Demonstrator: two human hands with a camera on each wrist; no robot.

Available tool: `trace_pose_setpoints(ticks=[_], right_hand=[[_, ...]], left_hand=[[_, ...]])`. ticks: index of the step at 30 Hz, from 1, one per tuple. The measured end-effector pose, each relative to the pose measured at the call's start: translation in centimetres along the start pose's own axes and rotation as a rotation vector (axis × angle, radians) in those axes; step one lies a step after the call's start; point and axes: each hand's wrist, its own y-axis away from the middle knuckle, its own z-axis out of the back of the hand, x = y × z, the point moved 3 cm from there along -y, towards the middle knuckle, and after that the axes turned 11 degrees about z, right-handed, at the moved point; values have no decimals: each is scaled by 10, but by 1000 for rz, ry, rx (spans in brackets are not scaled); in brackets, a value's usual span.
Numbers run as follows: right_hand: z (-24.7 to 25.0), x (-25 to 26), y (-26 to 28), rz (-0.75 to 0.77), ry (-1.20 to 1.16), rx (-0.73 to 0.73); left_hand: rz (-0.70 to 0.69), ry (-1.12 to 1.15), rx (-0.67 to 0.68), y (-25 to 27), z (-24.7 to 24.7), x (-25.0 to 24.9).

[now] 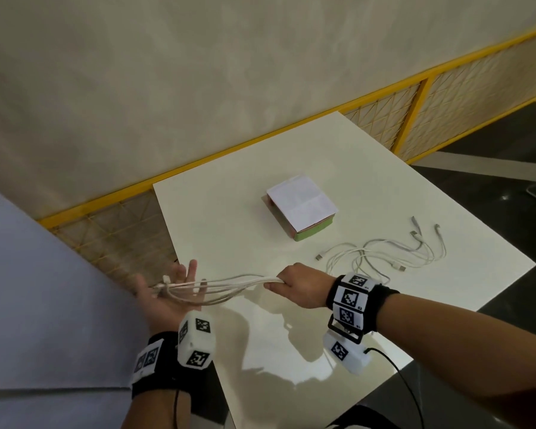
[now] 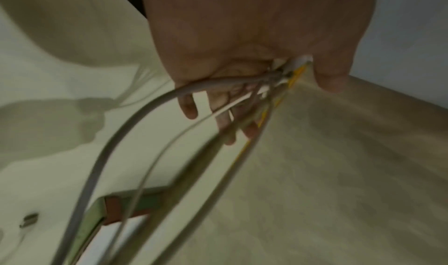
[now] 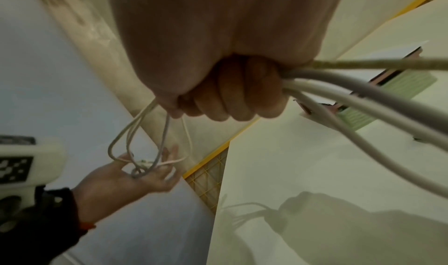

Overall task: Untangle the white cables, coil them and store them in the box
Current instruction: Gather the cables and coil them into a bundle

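Observation:
Several white cables run as a taut bundle (image 1: 229, 283) between my two hands, above the near left corner of the white table (image 1: 229, 212). My left hand (image 1: 171, 289) lies palm up with straight, spread fingers; the looped cable ends (image 3: 138, 165) rest across its palm (image 2: 242, 39). My right hand (image 1: 291, 286) is a fist that grips the bundle (image 3: 351, 89), knuckles up. More of the white cables (image 1: 384, 252) trail loose and tangled on the table right of that hand. The box (image 1: 300, 205), with a white top and a green side, stands at the table's middle.
A yellow-framed mesh railing (image 1: 415, 119) runs behind the table along a beige wall. Dark floor (image 1: 492, 227) lies past the right edge. A pale grey panel (image 1: 44, 274) stands at the left, under my left hand. A black lead (image 1: 409, 391) hangs from my right wrist camera.

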Motion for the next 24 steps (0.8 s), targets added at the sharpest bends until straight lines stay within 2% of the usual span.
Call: trace_pose_setpoints(ticks=[2, 3, 6, 8, 11, 13, 15, 19, 21, 24], right_hand=[[2, -1, -1, 11, -4, -17], [3, -2, -1, 13, 1, -25], [7, -5, -6, -1, 11, -50], [10, -4, -9, -14, 24, -53], [13, -4, -15, -50, 69, -48], [15, -5, -18, -84, 94, -53], [16, -4, -22, -119, 107, -60], [15, 6, -27, -139, 162, -52], [10, 13, -29, -120, 196, -6], [11, 15, -28, -108, 210, -6]], left_hand=[[108, -126, 6, -1, 10, 7], [166, -187, -36, -2, 15, 8], [318, -220, -253, 4, 20, 14], [334, -210, -332, 6, 19, 18], [281, -362, -469, 4, 18, 24], [257, -459, -480, 4, 12, 27], [291, -542, -402, 8, -1, 39], [366, -894, -73, 22, -49, 85], [357, -885, -12, 23, -68, 101], [289, -738, -35, 20, -85, 109]])
